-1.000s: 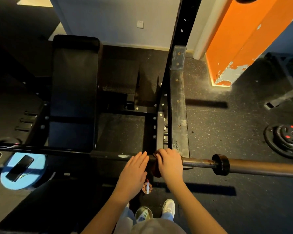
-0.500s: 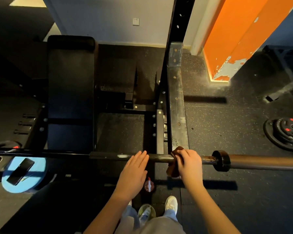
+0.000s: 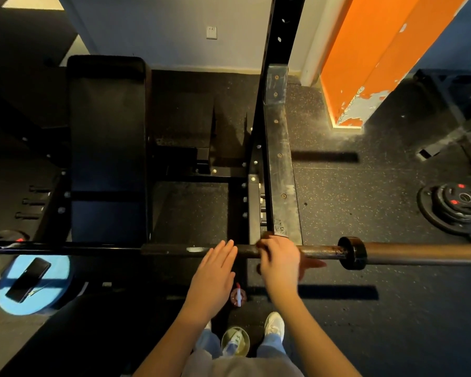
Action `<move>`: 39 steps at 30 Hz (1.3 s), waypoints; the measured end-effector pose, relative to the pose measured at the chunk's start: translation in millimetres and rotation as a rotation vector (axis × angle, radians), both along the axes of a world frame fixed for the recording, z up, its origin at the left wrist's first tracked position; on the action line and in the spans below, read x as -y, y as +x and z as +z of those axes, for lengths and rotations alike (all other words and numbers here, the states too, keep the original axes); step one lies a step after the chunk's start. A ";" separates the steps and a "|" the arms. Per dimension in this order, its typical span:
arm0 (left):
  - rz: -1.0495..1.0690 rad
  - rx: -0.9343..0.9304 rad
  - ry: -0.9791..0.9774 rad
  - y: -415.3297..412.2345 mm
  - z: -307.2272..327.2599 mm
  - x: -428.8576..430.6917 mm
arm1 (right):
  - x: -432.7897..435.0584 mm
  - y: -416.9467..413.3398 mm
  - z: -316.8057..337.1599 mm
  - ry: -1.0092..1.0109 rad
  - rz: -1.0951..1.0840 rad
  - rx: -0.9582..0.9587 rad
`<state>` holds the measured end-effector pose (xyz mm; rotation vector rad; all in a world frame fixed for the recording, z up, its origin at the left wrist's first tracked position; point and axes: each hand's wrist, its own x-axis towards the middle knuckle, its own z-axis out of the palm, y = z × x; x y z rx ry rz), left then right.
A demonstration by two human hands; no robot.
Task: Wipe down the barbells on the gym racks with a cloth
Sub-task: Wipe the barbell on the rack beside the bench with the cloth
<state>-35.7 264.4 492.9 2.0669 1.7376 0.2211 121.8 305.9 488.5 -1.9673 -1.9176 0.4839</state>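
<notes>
A dark, rusty barbell (image 3: 321, 252) lies across the rack, running left to right, with a black collar (image 3: 351, 253) on its right part. My right hand (image 3: 279, 258) grips a brown cloth (image 3: 314, 263) wrapped round the bar, just left of the collar and below the rack upright. Most of the cloth is hidden under the hand; only its edges show. My left hand (image 3: 218, 268) rests flat on the bar with straight fingers, a little left of the right hand.
A black bench (image 3: 106, 148) and the rack upright (image 3: 279, 159) stand behind the bar. Weight plates (image 3: 454, 208) lie on the floor at the right. A blue plate (image 3: 52, 292) carrying a phone (image 3: 27, 280) sits at the left. A small bottle (image 3: 238, 297) stands near my feet.
My right hand slid the cloth right along the bar toward the collar, then back left to the rack upright. The left hand stayed flat on the bar.
</notes>
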 end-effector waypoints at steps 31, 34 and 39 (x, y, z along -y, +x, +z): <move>-0.016 0.000 -0.021 -3.3 -1.0 0.7 | -16.4 -9.3 3.0 -0.089 0.146 0.116; 0.003 0.010 -0.010 -2.2 -0.2 0.2 | 12.2 5.8 -6.7 0.042 0.167 0.129; -0.021 -0.017 -0.016 -3.9 0.7 0.2 | -24.0 -7.7 5.8 -0.113 0.131 0.151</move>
